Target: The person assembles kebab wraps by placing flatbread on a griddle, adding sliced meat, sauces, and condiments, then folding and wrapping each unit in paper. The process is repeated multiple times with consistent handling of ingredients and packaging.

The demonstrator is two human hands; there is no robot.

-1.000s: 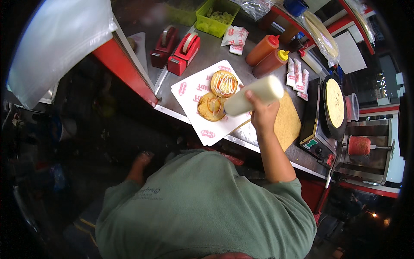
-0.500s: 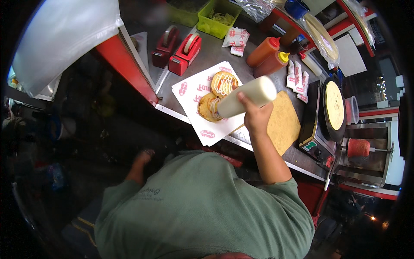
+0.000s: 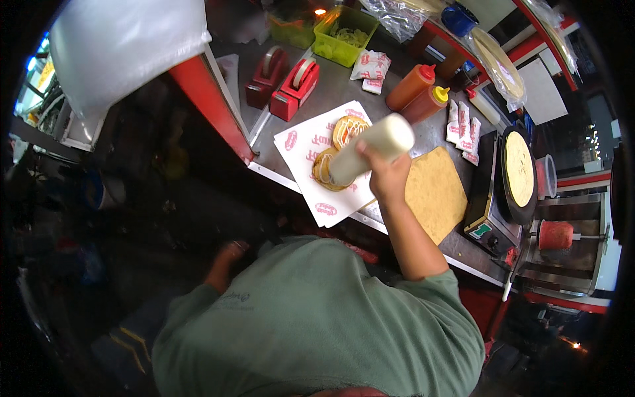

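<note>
My right hand [image 3: 389, 171] grips a white squeeze bottle [image 3: 380, 142], tipped so its nozzle end points down at the nearer half of an open bun [image 3: 323, 171]. White sauce lies in lines on that half. The farther bun half [image 3: 348, 130] carries orange sauce under white zigzags. Both halves rest on printed white paper [image 3: 301, 149] on the metal counter; the bottle hides part of them. My left hand [image 3: 231, 250] hangs low beside my body, away from the counter, dark and blurred, its fingers unclear.
A wooden board [image 3: 433, 195] lies right of the paper. Behind stand red tape dispensers [image 3: 294, 89], a green tub [image 3: 344, 36], an orange sauce bottle [image 3: 411, 86] and a yellow-capped bottle [image 3: 426, 104]. Wrapped packets [image 3: 463, 129] lie near a flatbread on a round griddle [image 3: 519, 169].
The white bottle has shifted slightly left over the nearer bun half, covering more of it. The whole view has shifted a little, so the counter sits slightly further right.
</note>
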